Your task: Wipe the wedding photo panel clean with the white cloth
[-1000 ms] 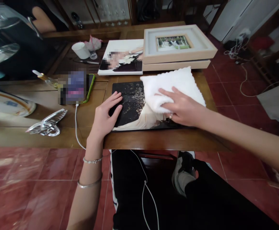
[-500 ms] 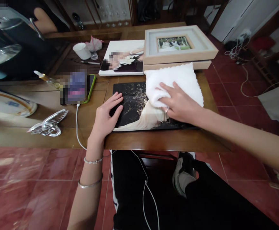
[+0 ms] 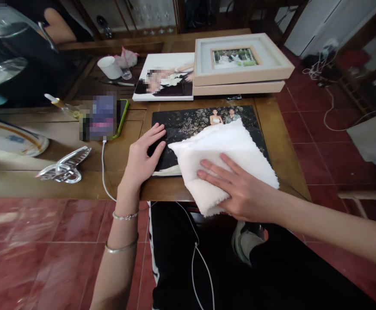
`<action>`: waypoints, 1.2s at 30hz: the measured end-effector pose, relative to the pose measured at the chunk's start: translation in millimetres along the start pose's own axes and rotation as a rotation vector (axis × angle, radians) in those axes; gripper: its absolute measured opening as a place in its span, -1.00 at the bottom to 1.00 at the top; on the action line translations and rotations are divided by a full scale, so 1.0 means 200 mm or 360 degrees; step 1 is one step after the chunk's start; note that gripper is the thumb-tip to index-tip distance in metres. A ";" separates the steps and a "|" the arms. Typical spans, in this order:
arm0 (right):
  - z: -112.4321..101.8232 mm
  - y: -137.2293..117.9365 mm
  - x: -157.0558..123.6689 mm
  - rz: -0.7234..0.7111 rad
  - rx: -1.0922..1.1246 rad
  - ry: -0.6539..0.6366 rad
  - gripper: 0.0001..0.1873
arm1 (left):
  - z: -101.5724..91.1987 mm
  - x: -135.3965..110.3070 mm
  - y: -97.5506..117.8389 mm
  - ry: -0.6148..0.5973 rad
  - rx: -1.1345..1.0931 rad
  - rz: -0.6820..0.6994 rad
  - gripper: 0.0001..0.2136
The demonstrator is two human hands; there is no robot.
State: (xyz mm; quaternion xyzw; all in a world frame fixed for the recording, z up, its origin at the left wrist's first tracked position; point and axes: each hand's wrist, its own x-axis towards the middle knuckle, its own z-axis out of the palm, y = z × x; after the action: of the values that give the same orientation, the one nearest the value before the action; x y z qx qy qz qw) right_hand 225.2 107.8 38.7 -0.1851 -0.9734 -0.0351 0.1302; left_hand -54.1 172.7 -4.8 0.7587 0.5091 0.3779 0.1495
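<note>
A dark photo panel (image 3: pixel 170 135) showing two people in wedding clothes lies flat near the table's front edge. My left hand (image 3: pixel 144 153) rests over its left end, fingers and thumb apart, holding nothing. Under my right hand (image 3: pixel 239 185) is a white fluffy cloth (image 3: pixel 217 142), pressed against the lower right of the panel. The cloth hides much of the picture and hangs past the front edge. My right fingers are stretched along it; the thumb is out of sight.
Behind the panel stand a pale wooden picture frame (image 3: pixel 242 77) on another frame and a white-edged photo panel (image 3: pixel 164 92). To the left are a hair claw clip (image 3: pixel 67 165), a phone with a green case (image 3: pixel 122 118), a charging cable (image 3: pixel 104 168) and a white cup (image 3: pixel 109 67).
My right hand has drawn the cloth toward me and slightly left, uncovering the two pictured people at the panel's upper right. My left hand has stayed in place.
</note>
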 end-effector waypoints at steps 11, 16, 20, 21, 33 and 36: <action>0.07 0.40 0.12 0.0103 0.0146 -0.0104 -0.68 | 0.00 0.00 -0.01 0.0004 -0.0014 0.0017 -0.70; 0.09 0.57 0.18 0.0353 0.0104 -0.0119 -0.70 | 0.00 0.00 -0.01 0.0007 -0.0040 0.0025 -0.70; 0.10 0.61 0.23 0.0469 0.0106 -0.0117 -0.67 | 0.00 0.00 -0.01 0.0004 -0.0029 0.0015 -0.70; 0.10 0.60 0.23 0.0476 0.0106 -0.0112 -0.67 | 0.00 0.00 -0.01 0.0005 -0.0030 0.0015 -0.70; 0.09 0.13 0.08 0.0126 0.0186 0.0104 -0.88 | 0.00 0.00 -0.01 0.0012 -0.0024 0.0034 -0.71; 0.08 -0.01 0.05 0.0023 0.0180 0.0220 -0.80 | 0.00 0.00 -0.01 0.0009 -0.0031 0.0048 -0.72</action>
State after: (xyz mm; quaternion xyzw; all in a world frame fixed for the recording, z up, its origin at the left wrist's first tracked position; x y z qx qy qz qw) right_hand 211.8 112.0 26.5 -0.1816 -0.9612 0.0081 0.2074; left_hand -55.1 173.1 -6.2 0.7638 0.4944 0.3871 0.1496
